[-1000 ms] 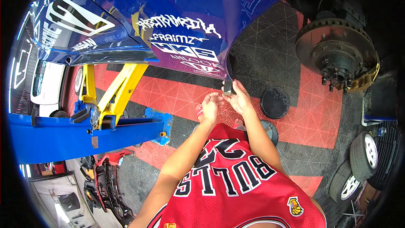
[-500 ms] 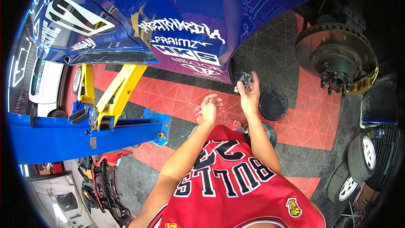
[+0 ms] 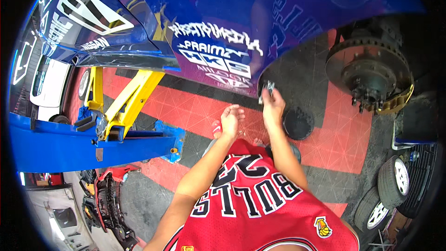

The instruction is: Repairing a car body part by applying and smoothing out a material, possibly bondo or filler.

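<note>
From my remote seat I see the right hand [image 3: 274, 107] raised ahead of the torso, its thumb and fingers clamped on a small piece [image 3: 268, 91], dark and silvery, too blurred for me to name. That piece is just beside the lower corner of the blue and purple car panel [image 3: 213, 0], where the wheel arch begins; I cannot tell whether the two touch. The left hand [image 3: 231, 117] hangs to the left of it, apart from the right one, fingers loosely bent and a little spread, and I make out nothing in its grasp. Below both hands I have the red jersey [image 3: 283, 225] and the red and black tiled floor [image 3: 348, 144]. A round black tub [image 3: 298, 125] sits on the tiles near the right forearm. Further right, under the arch, I see a bare brake disc [image 3: 338, 67] with studs at its hub, and beyond it two wheels [image 3: 386, 187] with white rims, one against the other. On my left, a yellow steel support [image 3: 134, 95] stands below the car's side, above a long blue beam [image 3: 51, 144].
</note>
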A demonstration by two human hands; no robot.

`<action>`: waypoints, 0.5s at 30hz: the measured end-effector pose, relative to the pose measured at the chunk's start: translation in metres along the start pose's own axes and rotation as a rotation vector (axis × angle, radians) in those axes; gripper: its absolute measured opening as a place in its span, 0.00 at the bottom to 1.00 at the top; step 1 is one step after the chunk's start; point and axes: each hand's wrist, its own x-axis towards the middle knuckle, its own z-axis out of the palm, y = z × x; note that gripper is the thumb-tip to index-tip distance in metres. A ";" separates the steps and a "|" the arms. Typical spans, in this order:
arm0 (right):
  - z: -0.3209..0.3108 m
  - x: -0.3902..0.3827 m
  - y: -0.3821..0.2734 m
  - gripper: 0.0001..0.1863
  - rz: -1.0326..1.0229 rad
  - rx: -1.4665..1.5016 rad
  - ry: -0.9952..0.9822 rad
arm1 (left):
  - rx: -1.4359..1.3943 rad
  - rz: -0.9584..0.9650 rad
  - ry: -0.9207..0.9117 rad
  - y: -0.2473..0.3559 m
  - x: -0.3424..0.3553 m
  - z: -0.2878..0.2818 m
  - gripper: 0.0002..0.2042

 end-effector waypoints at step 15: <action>0.011 0.002 -0.017 0.06 -0.138 -0.170 0.078 | 0.107 -0.063 -0.092 -0.007 0.003 0.019 0.08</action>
